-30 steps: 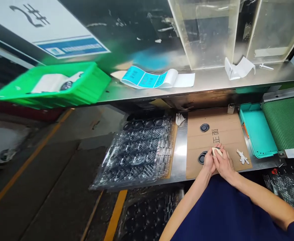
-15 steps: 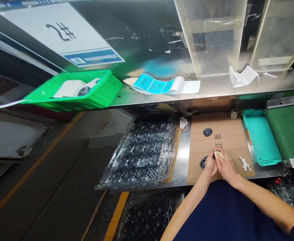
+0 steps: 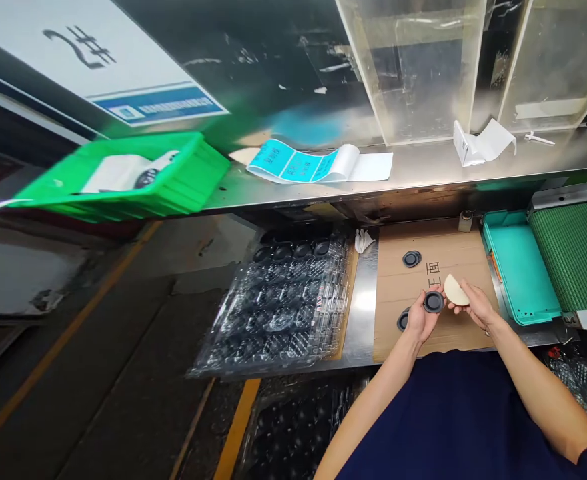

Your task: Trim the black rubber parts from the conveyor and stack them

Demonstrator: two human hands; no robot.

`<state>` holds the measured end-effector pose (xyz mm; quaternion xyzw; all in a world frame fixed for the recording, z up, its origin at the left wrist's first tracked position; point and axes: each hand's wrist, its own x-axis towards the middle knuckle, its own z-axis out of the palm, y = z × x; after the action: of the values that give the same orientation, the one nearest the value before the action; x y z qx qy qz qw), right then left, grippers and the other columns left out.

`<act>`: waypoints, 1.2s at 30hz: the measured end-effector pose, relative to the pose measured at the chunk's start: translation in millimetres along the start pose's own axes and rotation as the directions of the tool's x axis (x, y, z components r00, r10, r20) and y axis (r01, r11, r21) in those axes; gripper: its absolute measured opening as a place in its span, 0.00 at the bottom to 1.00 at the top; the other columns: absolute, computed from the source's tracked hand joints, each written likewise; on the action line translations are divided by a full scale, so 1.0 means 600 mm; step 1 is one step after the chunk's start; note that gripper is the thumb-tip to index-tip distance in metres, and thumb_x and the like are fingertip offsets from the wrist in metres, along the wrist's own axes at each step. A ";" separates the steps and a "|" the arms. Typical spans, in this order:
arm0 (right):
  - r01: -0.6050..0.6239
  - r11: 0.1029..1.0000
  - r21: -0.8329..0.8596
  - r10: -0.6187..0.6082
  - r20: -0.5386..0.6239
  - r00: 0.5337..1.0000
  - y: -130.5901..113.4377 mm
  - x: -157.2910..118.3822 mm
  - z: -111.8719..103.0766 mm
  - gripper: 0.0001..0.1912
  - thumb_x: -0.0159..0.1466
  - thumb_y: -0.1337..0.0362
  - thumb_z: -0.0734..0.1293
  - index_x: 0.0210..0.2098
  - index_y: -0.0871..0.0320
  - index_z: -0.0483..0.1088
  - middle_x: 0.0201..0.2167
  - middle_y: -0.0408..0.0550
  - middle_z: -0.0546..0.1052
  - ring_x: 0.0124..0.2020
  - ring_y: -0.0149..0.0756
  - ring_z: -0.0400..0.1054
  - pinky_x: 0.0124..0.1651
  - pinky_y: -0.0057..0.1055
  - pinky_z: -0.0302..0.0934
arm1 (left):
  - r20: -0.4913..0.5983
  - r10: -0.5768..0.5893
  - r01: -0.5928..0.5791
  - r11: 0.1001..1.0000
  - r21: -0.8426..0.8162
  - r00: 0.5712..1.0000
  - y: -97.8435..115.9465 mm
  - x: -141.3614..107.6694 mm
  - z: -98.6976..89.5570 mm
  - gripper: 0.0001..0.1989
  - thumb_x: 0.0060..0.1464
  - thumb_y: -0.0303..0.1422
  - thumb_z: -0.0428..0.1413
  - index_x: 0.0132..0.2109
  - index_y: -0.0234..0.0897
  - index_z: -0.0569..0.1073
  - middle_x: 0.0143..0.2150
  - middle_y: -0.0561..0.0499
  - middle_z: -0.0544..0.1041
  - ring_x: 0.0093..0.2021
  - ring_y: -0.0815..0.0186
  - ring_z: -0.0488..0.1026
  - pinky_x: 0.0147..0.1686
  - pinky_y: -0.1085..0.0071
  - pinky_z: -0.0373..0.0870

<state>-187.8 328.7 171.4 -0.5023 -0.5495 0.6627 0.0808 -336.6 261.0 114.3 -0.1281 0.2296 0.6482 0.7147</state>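
Observation:
My left hand (image 3: 421, 320) is closed on a round black rubber-like part (image 3: 433, 302) with a raised rim, its face turned up. In my right hand (image 3: 476, 305) is a flat cream-coloured disc (image 3: 455, 291), gripped at its edge just right of the black part and apart from it. Under both hands lies a cardboard sheet (image 3: 393, 277) with black printed characters. Another black round part (image 3: 411, 259) rests on its upper area. A further black part (image 3: 403, 319) lies beside my left wrist, partly covered by that hand.
Clear plastic trays with black round parts (image 3: 278, 300) stand left of the cardboard. A teal tray (image 3: 521, 270) and a green conveyor belt (image 3: 573, 247) are on the right. The shelf above carries a green bin (image 3: 173, 187) and a blue label roll (image 3: 308, 163).
My hands have moved apart from their joined hold. The cream disc has come away from the black part to the right, and the black part's face now shows. The view has shifted slightly.

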 end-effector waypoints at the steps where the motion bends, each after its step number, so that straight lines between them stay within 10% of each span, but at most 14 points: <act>1: -0.004 0.996 -0.087 0.003 -0.004 1.000 0.007 -0.008 0.009 0.53 0.65 0.30 0.49 0.70 0.70 0.49 0.49 0.59 0.65 0.34 0.13 0.62 0.33 0.10 0.57 | 0.005 0.009 -0.009 1.000 0.013 1.000 -0.005 0.002 -0.001 0.21 0.70 0.39 0.47 0.52 0.26 0.76 0.58 0.37 0.73 0.53 0.59 0.74 0.58 0.61 0.68; 7: 0.005 0.859 -0.512 -0.159 -0.257 0.953 0.039 -0.030 0.040 0.36 0.67 0.44 0.56 0.64 0.63 0.60 0.44 0.49 0.67 0.31 0.01 0.54 0.30 -0.02 0.40 | 0.028 -0.012 0.011 0.999 0.033 1.000 -0.023 0.004 -0.010 0.20 0.70 0.40 0.48 0.52 0.28 0.77 0.60 0.36 0.72 0.60 0.58 0.70 0.64 0.62 0.62; 16: -0.085 0.886 -0.457 0.142 0.091 0.986 0.035 -0.028 0.020 0.37 0.65 0.45 0.56 0.64 0.65 0.64 0.40 0.48 0.68 0.23 0.07 0.52 0.26 0.07 0.45 | 0.034 -0.095 0.089 0.986 0.143 0.995 -0.023 -0.011 -0.018 0.20 0.68 0.39 0.50 0.54 0.27 0.75 0.60 0.34 0.72 0.59 0.53 0.71 0.63 0.54 0.62; 24: 0.115 0.788 -0.604 -0.228 -0.113 0.967 0.047 -0.032 0.032 0.29 0.68 0.49 0.56 0.59 0.59 0.71 0.50 0.45 0.66 0.42 0.02 0.58 0.39 -0.02 0.42 | -0.021 -0.086 0.088 0.993 0.080 0.996 -0.039 -0.003 -0.027 0.20 0.70 0.39 0.48 0.49 0.27 0.78 0.54 0.37 0.75 0.52 0.59 0.74 0.61 0.60 0.66; 29: -0.112 0.652 -0.750 -0.176 -0.293 0.940 0.055 -0.032 0.051 0.34 0.72 0.44 0.50 0.69 0.52 0.62 0.48 0.48 0.67 0.35 0.05 0.52 0.39 0.03 0.36 | -0.026 -0.068 0.070 0.996 0.064 0.997 -0.042 0.002 -0.041 0.19 0.70 0.38 0.47 0.49 0.27 0.77 0.50 0.39 0.76 0.46 0.64 0.74 0.55 0.65 0.69; 36: -0.251 0.509 -0.823 -0.070 -0.331 0.941 0.046 -0.034 0.080 0.35 0.73 0.43 0.46 0.73 0.49 0.54 0.46 0.53 0.67 0.37 0.08 0.56 0.50 0.02 0.52 | 0.032 -0.082 0.081 0.996 0.024 0.996 -0.050 0.007 -0.056 0.20 0.70 0.40 0.48 0.50 0.28 0.77 0.55 0.38 0.74 0.52 0.61 0.74 0.59 0.63 0.68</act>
<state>-201.8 273.7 155.4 -0.6057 -0.7554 0.2172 -0.1241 -312.4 244.9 79.9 -0.1184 0.2197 0.6177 0.7457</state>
